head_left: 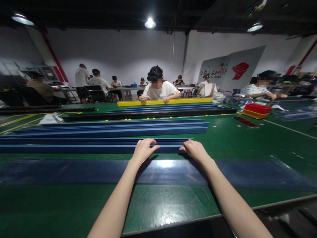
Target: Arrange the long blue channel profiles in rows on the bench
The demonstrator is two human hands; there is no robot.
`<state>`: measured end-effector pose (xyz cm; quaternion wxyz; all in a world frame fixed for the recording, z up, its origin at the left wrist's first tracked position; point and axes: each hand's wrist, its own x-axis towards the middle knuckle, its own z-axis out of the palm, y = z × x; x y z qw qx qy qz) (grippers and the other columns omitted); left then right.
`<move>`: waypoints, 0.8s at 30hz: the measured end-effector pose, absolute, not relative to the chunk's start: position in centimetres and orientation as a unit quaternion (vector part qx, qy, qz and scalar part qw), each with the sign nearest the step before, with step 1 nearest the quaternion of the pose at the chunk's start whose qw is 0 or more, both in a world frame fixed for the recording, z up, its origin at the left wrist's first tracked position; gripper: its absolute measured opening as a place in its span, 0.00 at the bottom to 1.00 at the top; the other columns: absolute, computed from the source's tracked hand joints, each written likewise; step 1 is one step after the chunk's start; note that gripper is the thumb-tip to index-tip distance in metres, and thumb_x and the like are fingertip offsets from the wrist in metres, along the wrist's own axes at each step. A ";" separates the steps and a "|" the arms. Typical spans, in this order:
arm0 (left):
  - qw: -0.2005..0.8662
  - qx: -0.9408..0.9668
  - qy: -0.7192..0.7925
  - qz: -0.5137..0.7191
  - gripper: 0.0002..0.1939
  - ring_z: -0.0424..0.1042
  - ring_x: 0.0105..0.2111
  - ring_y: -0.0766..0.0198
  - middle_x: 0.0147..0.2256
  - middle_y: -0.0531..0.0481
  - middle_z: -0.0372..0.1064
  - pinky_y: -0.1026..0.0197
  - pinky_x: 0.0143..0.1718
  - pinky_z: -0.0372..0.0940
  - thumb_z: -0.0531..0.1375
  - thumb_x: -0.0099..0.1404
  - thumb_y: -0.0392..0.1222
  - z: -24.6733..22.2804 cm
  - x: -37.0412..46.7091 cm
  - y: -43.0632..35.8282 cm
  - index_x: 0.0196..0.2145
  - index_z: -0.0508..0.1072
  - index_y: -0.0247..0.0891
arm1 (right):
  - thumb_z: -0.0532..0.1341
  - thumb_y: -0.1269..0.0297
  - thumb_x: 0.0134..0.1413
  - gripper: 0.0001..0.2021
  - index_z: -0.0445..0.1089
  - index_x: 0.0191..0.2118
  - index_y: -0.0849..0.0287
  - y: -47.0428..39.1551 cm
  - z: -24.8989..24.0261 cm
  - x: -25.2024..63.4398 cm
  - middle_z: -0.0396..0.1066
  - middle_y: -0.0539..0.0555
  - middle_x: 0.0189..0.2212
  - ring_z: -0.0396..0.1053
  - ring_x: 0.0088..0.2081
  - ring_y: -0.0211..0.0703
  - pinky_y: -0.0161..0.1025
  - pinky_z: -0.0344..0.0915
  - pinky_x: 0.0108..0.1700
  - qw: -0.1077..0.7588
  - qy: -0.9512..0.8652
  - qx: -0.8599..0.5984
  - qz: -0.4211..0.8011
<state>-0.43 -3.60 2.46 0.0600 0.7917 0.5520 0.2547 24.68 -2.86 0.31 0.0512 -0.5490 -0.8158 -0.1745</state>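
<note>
A long blue channel strip (74, 148) lies across the green table (247, 145) in front of me. My left hand (145, 150) curls over it, thumb on the near side and fingers over the far edge. Close to the strip's right end, my right hand (194, 148) grips it with bent fingers. Nearer to me, under my forearms, a clear plastic sleeve (99, 172) stretches nearly the full width of the view. Just behind the held strip lies another blue strip (61, 140), partly hidden by my hands.
More blue strips (148, 130) and dark strips (148, 115) lie farther back. A person (160, 87) opposite holds a yellow strip (168, 101). To the right are a red bin (257, 109) and a phone (246, 122). White paper (51, 118) sits left; the table's front edge (173, 224) is near.
</note>
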 end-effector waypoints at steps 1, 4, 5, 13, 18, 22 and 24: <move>0.048 0.797 0.547 0.251 0.12 0.69 0.41 0.61 0.38 0.51 0.73 0.62 0.42 0.59 0.54 0.60 0.49 2.4 0.0 -3.7 0.36 0.72 0.41 | 0.52 0.54 0.57 0.16 0.69 0.30 0.60 -2.9 0.4 24.7 0.72 0.56 0.31 0.69 0.35 0.44 0.35 0.56 0.32 0.052 -0.814 -0.553 -0.170; 0.017 0.811 0.541 0.221 0.13 0.69 0.43 0.60 0.40 0.50 0.72 0.61 0.42 0.58 0.52 0.63 0.49 1.8 0.7 -3.7 0.40 0.71 0.40 | 0.51 0.54 0.58 0.17 0.69 0.30 0.60 -3.0 0.6 24.7 0.72 0.56 0.31 0.68 0.36 0.43 0.34 0.55 0.33 0.053 -0.813 -0.559 -0.156; 0.009 0.814 0.542 0.208 0.14 0.68 0.43 0.60 0.40 0.50 0.72 0.61 0.42 0.57 0.52 0.63 0.49 1.5 0.7 -3.6 0.40 0.70 0.40 | 0.51 0.53 0.58 0.17 0.69 0.30 0.60 -3.1 0.7 24.7 0.72 0.56 0.31 0.68 0.37 0.43 0.34 0.55 0.33 0.053 -0.813 -0.560 -0.150; -0.085 0.821 0.550 0.129 0.15 0.67 0.39 0.58 0.36 0.46 0.72 0.60 0.36 0.54 0.50 0.65 0.49 -0.4 0.0 -3.2 0.34 0.70 0.38 | 0.49 0.52 0.59 0.18 0.70 0.31 0.59 -3.3 0.8 24.6 0.72 0.56 0.33 0.67 0.37 0.42 0.34 0.54 0.33 0.067 -0.816 -0.561 -0.119; -0.099 0.818 0.557 0.109 0.15 0.67 0.38 0.57 0.35 0.45 0.71 0.60 0.35 0.53 0.49 0.66 0.48 -0.1 0.3 -3.5 0.34 0.69 0.37 | 0.49 0.52 0.59 0.18 0.70 0.32 0.59 -3.2 0.6 24.7 0.71 0.56 0.33 0.67 0.37 0.41 0.34 0.54 0.33 0.080 -0.819 -0.556 -0.115; -0.099 0.816 0.559 0.103 0.15 0.67 0.38 0.57 0.36 0.45 0.71 0.59 0.35 0.52 0.48 0.66 0.48 0.0 0.4 -3.6 0.34 0.69 0.36 | 0.49 0.52 0.59 0.19 0.69 0.32 0.60 -3.3 0.6 24.8 0.71 0.56 0.33 0.67 0.37 0.42 0.34 0.53 0.33 0.083 -0.819 -0.556 -0.113; -0.098 0.817 0.559 0.102 0.15 0.66 0.38 0.57 0.36 0.45 0.71 0.59 0.35 0.52 0.48 0.66 0.48 0.0 0.3 -3.7 0.34 0.68 0.36 | 0.49 0.52 0.59 0.19 0.70 0.32 0.59 -3.3 0.7 24.7 0.71 0.56 0.33 0.67 0.37 0.42 0.34 0.54 0.33 0.083 -0.819 -0.557 -0.109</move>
